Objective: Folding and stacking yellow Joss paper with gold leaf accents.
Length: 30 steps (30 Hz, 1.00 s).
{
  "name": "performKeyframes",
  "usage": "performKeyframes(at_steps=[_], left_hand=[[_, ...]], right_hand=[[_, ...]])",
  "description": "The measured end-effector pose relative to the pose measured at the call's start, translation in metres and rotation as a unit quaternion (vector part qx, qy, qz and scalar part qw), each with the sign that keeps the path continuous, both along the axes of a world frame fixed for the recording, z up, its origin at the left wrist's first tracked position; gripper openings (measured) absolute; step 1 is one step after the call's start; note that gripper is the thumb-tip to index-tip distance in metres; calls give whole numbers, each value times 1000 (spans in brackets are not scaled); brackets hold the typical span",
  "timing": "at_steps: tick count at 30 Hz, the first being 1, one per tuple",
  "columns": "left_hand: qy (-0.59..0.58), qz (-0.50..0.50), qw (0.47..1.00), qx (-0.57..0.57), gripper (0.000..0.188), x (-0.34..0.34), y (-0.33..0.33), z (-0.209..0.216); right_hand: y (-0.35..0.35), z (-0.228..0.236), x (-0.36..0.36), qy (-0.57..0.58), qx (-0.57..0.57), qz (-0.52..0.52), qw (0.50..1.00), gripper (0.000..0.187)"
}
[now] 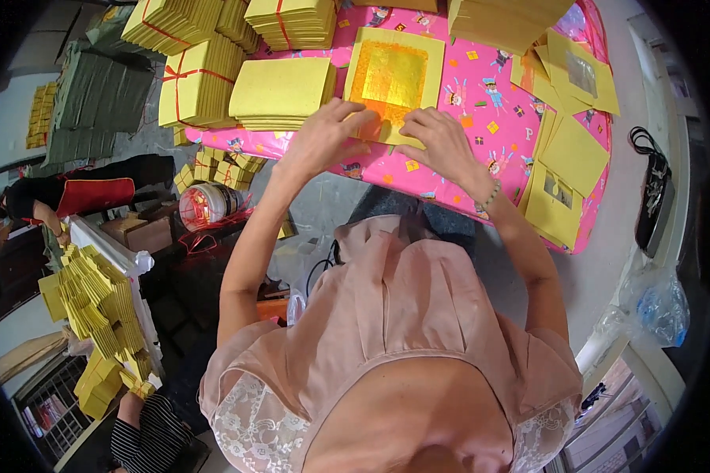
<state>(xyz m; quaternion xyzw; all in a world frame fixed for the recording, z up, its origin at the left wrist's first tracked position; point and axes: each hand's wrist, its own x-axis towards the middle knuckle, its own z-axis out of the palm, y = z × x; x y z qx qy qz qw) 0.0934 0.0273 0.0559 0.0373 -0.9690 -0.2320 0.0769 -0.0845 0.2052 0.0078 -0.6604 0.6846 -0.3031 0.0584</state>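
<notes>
A yellow sheet of joss paper [433, 75] with an orange-bordered gold foil square lies at the near edge of a table with a pink patterned cover [469, 142]. My left hand [329, 135] is at the sheet's near left corner, fingers on top and thumb beside the near edge. Opposite it, my right hand [443, 146] has curved fingers at the near right corner. Both appear to pinch the near edge, though the fingertips partly hide it. Just left of the sheet is a neat stack of plain yellow paper [280, 87].
Red-tied yellow paper bundles [201, 83] crowd the table's back left. Loose silver-patched sheets [556, 189] lie at the right end. On the floor at left stands a white bucket [213, 203] with red string. Further left, other people work by a table of folded yellow paper [95, 296].
</notes>
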Motion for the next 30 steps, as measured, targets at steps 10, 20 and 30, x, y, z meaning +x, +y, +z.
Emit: performKeyframes(at_steps=[10,20,30], left_hand=[[-47,4,999,20,29,-9,-7,-33],[-18,8,997,70,21,-9,-8,-31],[-4,-5,999,53,24,-9,-12,-37]], right_hand=[[-6,0,-9,11,33,18,999,16],[-11,7,-23,-86,111,17,990,21],[-13,5,-28,-110,127,12,986,25]])
